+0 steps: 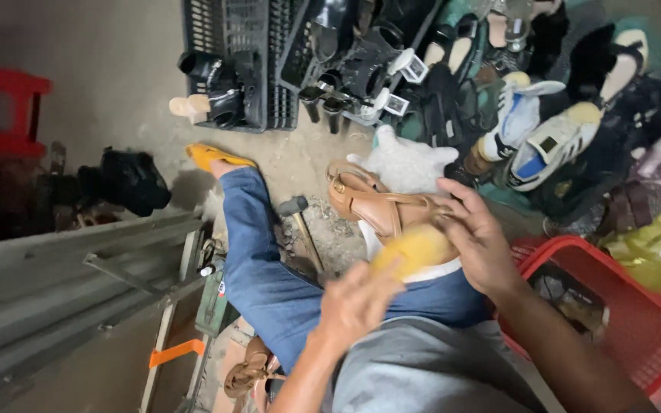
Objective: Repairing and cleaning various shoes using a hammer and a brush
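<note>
Fingers (460, 200) of the right hand (480, 241) curl around a tan strappy sandal (380, 206) and hold it over the knee in blue jeans (269, 287). The left hand (357, 302) is blurry, its fingers bent, touching the sandal's yellow sole (415, 248). A hammer (300, 222) lies on the floor nearby.

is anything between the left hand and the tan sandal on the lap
Only the yellow pad: the left hand presses it against the tan sandal, which the right hand steadies. Nothing else visible lies between them.
</note>
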